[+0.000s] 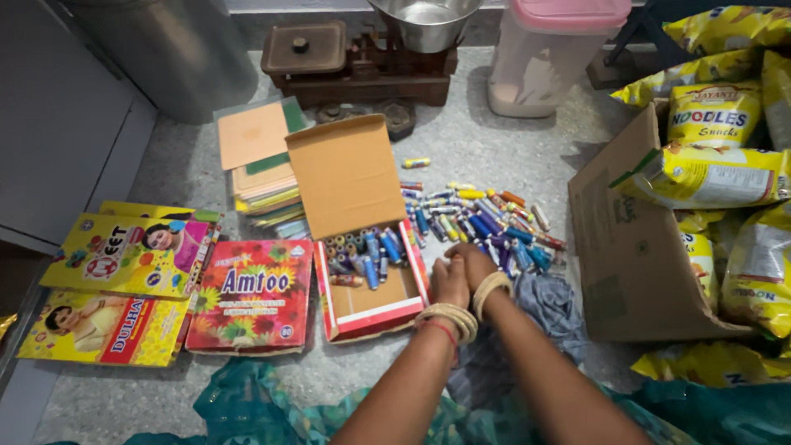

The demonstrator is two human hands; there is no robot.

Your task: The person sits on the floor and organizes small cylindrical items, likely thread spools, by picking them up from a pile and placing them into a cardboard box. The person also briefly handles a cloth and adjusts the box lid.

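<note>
An open cardboard box [360, 306] with a red rim and raised lid lies on the grey floor, holding several coloured thread spools [362, 251] in its far half. More loose spools [482, 221] are scattered to its right. My left hand [450, 282] and my right hand [475, 262] rest together at the box's right edge, beside the loose spools. Both wrists wear pale bangles. Whether either hand holds a spool is hidden.
Closed colourful boxes [251, 295] lie left of the open box, with a stack of flat card packs [259, 169] behind. A balance scale [362, 58], a plastic jar [544, 53], a carton of yellow snack packets [709, 181] and a grey cloth [548, 305] surround the spot.
</note>
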